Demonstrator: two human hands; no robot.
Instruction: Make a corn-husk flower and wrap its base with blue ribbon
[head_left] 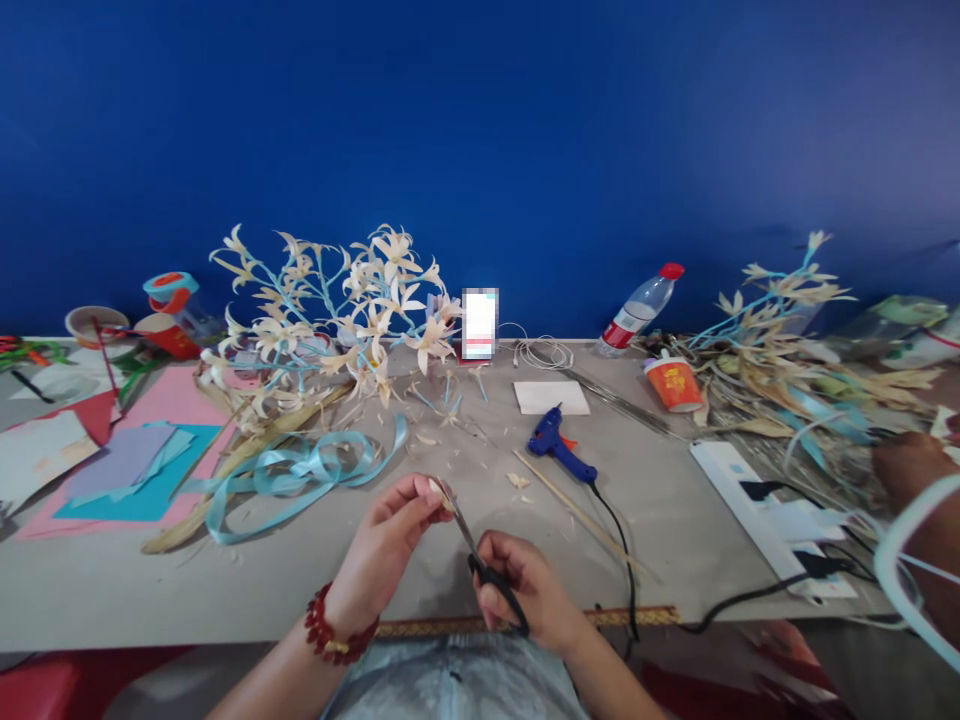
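Note:
My left hand [384, 535] pinches a small cream-coloured piece [445, 500], which looks like corn husk, between thumb and fingertips. My right hand [529, 585] is wrapped round the black handles of a pair of scissors [491, 572]. Their metal blades point up and left, reaching the piece at my left fingertips; whether they are cutting into it cannot be made out. Just beyond my hands, small pale scraps [517, 481] and a thin stick [577, 512] lie on the grey table [262, 590]. A loose coil of light blue ribbon [307, 475] rests to the left.
Cream flowers [375, 320] on blue stems stand at the back. A blue glue gun [559, 450], a power strip [750, 500], a tilted bottle [637, 312] and an orange paper cup [673, 384] occupy the right side. Another person's hand [911, 475] is at far right. Coloured paper [184, 490] lies left.

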